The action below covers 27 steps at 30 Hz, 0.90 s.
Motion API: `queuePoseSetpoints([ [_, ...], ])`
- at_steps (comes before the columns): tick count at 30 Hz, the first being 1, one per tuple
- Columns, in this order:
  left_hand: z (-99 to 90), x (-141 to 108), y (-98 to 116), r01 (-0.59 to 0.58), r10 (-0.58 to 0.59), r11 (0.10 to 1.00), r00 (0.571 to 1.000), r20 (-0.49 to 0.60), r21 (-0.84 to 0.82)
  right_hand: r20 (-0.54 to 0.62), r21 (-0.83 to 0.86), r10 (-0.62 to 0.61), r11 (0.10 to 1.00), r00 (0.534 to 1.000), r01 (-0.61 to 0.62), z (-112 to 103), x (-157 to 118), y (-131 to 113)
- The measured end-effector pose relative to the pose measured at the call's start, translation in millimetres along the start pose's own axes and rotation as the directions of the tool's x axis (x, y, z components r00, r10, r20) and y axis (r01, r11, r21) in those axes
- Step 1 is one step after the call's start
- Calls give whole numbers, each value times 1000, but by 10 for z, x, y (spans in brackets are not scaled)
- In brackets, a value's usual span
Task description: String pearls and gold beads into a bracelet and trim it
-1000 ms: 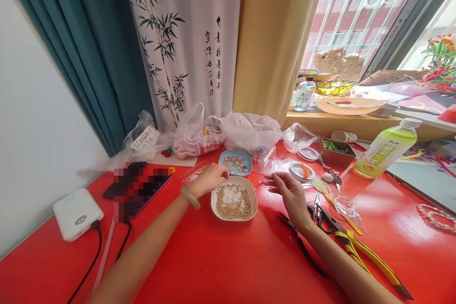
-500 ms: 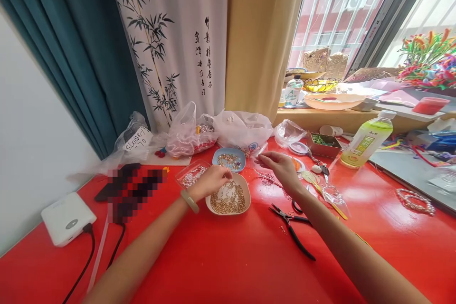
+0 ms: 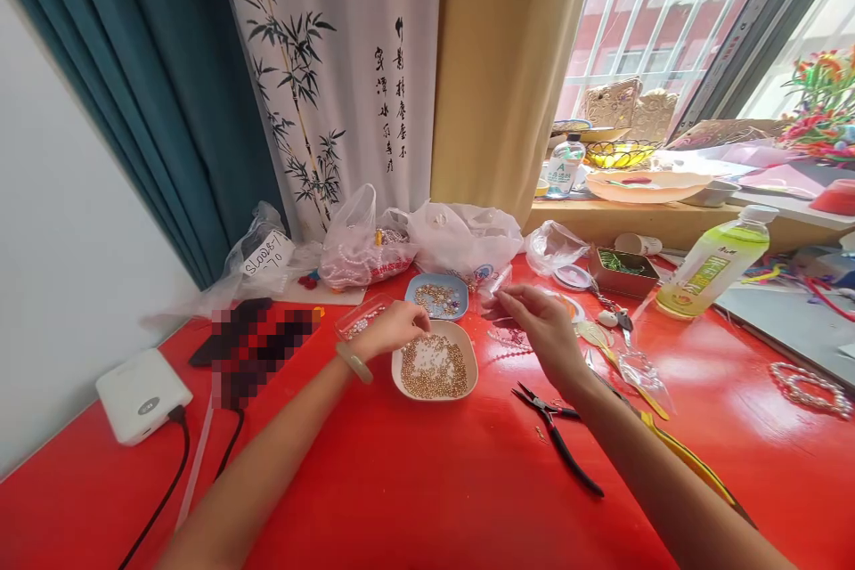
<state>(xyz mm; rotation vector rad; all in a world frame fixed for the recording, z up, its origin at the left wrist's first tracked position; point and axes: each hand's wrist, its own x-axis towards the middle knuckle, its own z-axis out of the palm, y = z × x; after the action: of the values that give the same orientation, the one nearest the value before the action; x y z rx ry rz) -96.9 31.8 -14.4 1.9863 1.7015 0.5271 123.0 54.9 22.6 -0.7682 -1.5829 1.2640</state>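
Note:
My left hand (image 3: 394, 327), with a pale bangle (image 3: 354, 362) at the wrist, is closed in a pinch over the back left rim of a cream dish (image 3: 470, 378). Small gold and white beads (image 3: 433, 374) lie in that dish. Off to the right, my right hand (image 3: 542, 329) is raised above the table with thumb and fingers brought together. Whatever either hand pinches is too fine to make out. A blue dish (image 3: 462, 313) of mixed beads stands behind the cream one, and a clear box (image 3: 347, 325) of pearly beads sits partly behind my left hand.
Black-handled pliers (image 3: 565, 445) lie on the red table (image 3: 401, 481) by my right forearm, which partly covers a yellow-handled tool (image 3: 695, 463). Plastic bags (image 3: 460, 236) line the back. A drink bottle (image 3: 718, 263) stands right; a white device (image 3: 143, 396) with a cable sits left.
The whole view has shifted, so most things appear farther right. My left hand has drawn slightly left of the cream dish's middle. More of the yellow-handled tool shows beside my right forearm.

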Motion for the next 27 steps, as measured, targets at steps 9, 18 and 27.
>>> queuePoseSetpoints([
  [9,197,5,60,-20,19,1000,999,-42,-14,-4,49,135,990,991,-135,-43,-110,331],
  [18,325,55,32,-40,40,999,999,9,-1,-11,62,143,988,990,-142,-78,-98,350],
  [27,144,71,-18,3,14,996,981,-193,86,-31,45,152,988,988,-151,-92,-96,372],
])
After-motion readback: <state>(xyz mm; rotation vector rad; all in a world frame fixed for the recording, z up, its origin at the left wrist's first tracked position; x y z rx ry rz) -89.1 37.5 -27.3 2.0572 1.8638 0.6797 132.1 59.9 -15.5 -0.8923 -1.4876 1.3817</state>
